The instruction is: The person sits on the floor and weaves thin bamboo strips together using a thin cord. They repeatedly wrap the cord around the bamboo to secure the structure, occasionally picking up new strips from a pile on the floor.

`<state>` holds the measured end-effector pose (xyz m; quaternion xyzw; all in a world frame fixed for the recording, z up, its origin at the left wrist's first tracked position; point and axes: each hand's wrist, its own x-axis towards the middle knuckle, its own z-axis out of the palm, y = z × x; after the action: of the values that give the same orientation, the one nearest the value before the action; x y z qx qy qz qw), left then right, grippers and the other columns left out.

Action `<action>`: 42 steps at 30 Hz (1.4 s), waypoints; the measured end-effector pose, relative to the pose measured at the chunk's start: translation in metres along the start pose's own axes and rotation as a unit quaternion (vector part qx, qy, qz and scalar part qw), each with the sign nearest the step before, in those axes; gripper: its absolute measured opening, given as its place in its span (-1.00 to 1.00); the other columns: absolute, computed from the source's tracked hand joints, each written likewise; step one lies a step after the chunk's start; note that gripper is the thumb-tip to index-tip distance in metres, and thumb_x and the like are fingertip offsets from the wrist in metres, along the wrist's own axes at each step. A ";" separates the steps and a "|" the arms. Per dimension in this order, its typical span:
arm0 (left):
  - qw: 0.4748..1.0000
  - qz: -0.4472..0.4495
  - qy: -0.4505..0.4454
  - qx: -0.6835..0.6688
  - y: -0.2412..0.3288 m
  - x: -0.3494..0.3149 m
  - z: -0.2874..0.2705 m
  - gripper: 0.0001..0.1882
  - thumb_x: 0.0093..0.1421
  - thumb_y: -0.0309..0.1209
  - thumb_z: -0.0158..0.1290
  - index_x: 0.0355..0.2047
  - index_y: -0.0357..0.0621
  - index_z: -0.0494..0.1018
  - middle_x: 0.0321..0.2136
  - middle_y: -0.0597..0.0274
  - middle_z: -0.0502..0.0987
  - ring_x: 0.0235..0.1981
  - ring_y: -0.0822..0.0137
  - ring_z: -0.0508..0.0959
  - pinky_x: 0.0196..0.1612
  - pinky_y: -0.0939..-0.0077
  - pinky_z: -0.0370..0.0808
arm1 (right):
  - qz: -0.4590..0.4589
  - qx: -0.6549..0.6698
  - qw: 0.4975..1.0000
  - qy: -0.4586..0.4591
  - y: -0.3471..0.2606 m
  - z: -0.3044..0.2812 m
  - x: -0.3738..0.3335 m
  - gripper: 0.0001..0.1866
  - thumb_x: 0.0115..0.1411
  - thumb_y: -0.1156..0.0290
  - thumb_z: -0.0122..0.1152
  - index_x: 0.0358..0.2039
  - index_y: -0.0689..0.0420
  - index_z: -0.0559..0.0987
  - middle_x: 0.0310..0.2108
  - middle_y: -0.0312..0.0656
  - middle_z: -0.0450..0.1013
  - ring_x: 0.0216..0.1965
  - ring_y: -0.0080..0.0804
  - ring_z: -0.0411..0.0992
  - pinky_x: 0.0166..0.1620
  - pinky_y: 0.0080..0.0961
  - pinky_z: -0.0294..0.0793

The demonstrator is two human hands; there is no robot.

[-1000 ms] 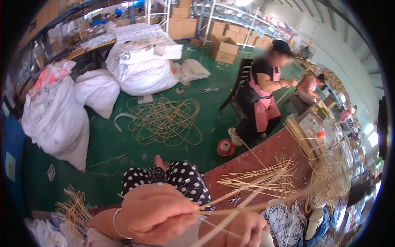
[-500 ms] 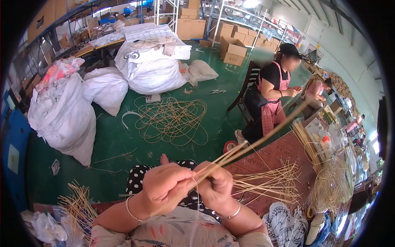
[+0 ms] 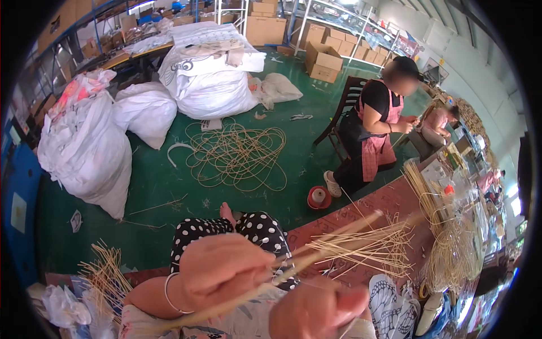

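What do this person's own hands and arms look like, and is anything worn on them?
The left hand is gloveless, with a slim, pale bangle around its wrist and a pale patterned sleeve farther up. The right hand is blurred but gloveless too.

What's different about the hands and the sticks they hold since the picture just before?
The right hand moved down and right, off the held sticks and away from the left hand. The sticks' far ends dipped lower. The left hand still grips them. The floor loops and white sacks stayed put.
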<state>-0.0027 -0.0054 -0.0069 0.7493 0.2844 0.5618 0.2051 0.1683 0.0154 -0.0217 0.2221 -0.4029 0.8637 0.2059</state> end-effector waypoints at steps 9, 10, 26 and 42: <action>0.995 -0.033 -0.036 -0.092 0.022 -0.004 -0.002 -0.83 -0.08 -0.58 0.08 -0.41 -0.30 0.40 -0.58 0.07 0.46 -0.71 0.32 0.42 -0.70 0.52 0.31 | -0.193 -0.701 0.669 0.153 -0.002 0.004 0.003 -0.71 -0.14 0.46 0.22 -0.35 0.21 0.44 -0.52 -0.20 0.42 -0.57 -0.34 0.39 -0.55 -0.47 0.36; 0.997 -0.017 -0.030 -0.068 0.020 -0.005 -0.001 -0.83 -0.08 -0.60 0.08 -0.41 -0.33 0.40 -0.59 0.09 0.46 -0.69 0.30 0.44 -0.68 0.52 0.34 | -0.172 -0.711 0.667 0.138 -0.008 0.000 0.006 -0.72 -0.16 0.51 0.21 -0.35 0.19 0.44 -0.52 -0.23 0.43 -0.58 -0.33 0.40 -0.56 -0.47 0.37; 0.989 0.009 0.067 0.129 -0.041 -0.004 0.013 -0.83 -0.16 -0.63 0.09 -0.49 -0.25 0.39 -0.72 0.19 0.39 -0.73 0.28 0.39 -0.68 0.54 0.29 | -0.098 -0.518 0.832 0.174 0.001 -0.007 0.005 -0.86 0.01 0.51 0.18 -0.57 0.23 0.40 -0.59 -0.22 0.37 -0.59 -0.43 0.32 -0.50 -0.50 0.30; 0.996 0.019 -0.012 -0.089 0.020 0.004 0.009 -0.84 -0.21 -0.61 0.10 -0.53 -0.27 0.40 -0.74 0.16 0.42 -0.82 0.37 0.37 -0.77 0.60 0.26 | -0.143 -0.700 0.674 0.188 -0.014 0.024 0.001 -0.87 -0.07 0.52 0.18 -0.46 0.20 0.44 -0.58 -0.16 0.41 -0.65 -0.29 0.37 -0.65 -0.45 0.29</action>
<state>0.0107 -0.0178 0.0066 0.7399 0.2167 0.5799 0.2632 0.1804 0.0054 0.0011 -0.0992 -0.8057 0.3125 0.4933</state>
